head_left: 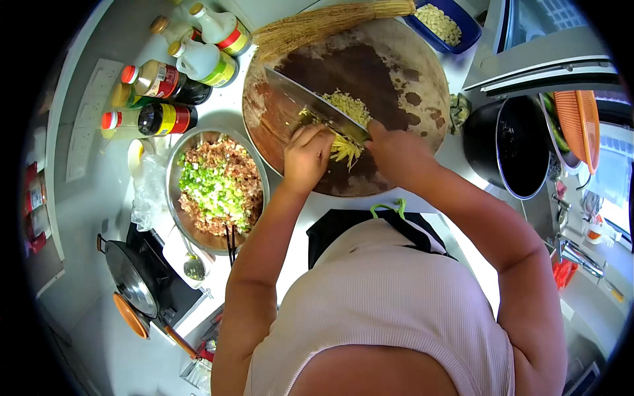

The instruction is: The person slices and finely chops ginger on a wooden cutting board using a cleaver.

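A round wooden chopping board (422,72) lies in front of me. My right hand (399,153) is closed around the handle of a cleaver (317,104), whose wide blade slants up to the left across the board. Close to the blade, my left hand (309,155) has its fingers curled down on pale yellow ginger strips (345,150); part of them is hidden under the fingers and the blade. Beyond the blade sits a pile of finely chopped ginger (349,105).
Left of the board stands a steel bowl (173,191) of minced meat and chopped scallion (214,191), with chopsticks (231,244). Several sauce bottles (168,82) line the wall. A straw brush (317,26) touches the board's far edge. A blue bowl (470,39) and black pot (485,145) stand right.
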{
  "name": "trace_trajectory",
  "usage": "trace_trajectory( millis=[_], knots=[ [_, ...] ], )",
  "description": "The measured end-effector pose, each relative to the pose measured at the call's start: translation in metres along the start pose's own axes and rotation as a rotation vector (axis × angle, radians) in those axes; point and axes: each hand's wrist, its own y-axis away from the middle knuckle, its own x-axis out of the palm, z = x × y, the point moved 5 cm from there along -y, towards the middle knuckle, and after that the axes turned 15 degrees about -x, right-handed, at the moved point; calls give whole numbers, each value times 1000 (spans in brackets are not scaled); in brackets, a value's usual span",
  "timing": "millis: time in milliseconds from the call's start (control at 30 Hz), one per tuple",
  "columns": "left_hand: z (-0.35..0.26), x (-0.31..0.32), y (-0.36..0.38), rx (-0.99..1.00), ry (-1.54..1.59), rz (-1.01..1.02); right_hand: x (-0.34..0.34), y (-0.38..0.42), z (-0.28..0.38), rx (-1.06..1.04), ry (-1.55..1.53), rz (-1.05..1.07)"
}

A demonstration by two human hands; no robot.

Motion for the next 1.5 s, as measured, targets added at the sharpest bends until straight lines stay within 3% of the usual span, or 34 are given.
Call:
trace_trajectory(
  millis=[233, 300, 433, 733, 867, 933, 1233, 1367, 1500],
  knots=[
    [0, 0, 9, 10, 17, -30, -15, 38, 9, 32, 10, 133],
    [1, 1, 12, 5, 24, -30, 19, 20, -1, 17, 37, 57],
    [2, 0, 11, 14, 25, -30, 16, -7, 1, -57, -11, -63],
    [0, 0, 15, 5, -30, -42, -14, 37, 9, 86, 24, 210],
    [3, 0, 13, -8, 15, -32, 22, 12, -4, 14, 31, 49],
    [2, -2, 14, -13, 44, 1, 22, 0, 2, 37, -16, 61],
    [-5, -19, 21, -144, 31, 10, -13, 35, -13, -73, -127, -405],
    [-31, -2, 22, -33, -165, 142, -10, 42, -25, -79, -116, -447],
    [-30, 9, 20, 43, -256, 134, 0, 49, -30, -92, -111, -482]
  ],
)
